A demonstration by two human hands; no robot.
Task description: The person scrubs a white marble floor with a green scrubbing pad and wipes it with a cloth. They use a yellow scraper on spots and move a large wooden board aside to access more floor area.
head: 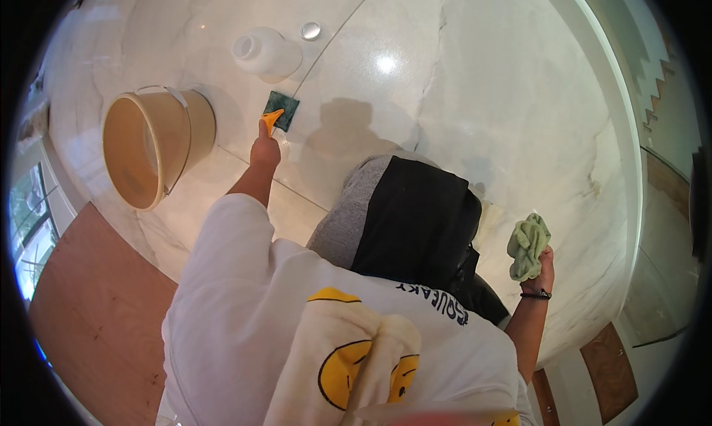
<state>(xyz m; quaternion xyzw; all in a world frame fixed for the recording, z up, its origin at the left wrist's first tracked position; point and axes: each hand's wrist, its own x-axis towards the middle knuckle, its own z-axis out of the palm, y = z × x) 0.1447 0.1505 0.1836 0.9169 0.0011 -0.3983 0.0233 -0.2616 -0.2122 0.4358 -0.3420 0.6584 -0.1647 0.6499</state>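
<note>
My left hand [266,151] grips the orange plastic handle [272,117] of a scrubber. Its dark green scouring pad [290,114] rests on the pale marble-look floor [500,81], across a tile joint. In my right hand [545,270], off to the right, is a bunched light green cloth [527,245]; whether it touches the floor I cannot tell. Just beyond the pad stands a translucent white plastic bottle [282,56] with an uncapped mouth. A round lid [310,31] with a silvery face lies beside it. Left of my left hand is a beige plastic bucket [194,125].
The bucket's wire handle [188,142] hangs down its near side. A brown wooden panel [100,292] lies at the lower left, near a window [36,225]. Along the right runs a pale raised edge [623,92], with wooden pieces [611,373] at the lower right.
</note>
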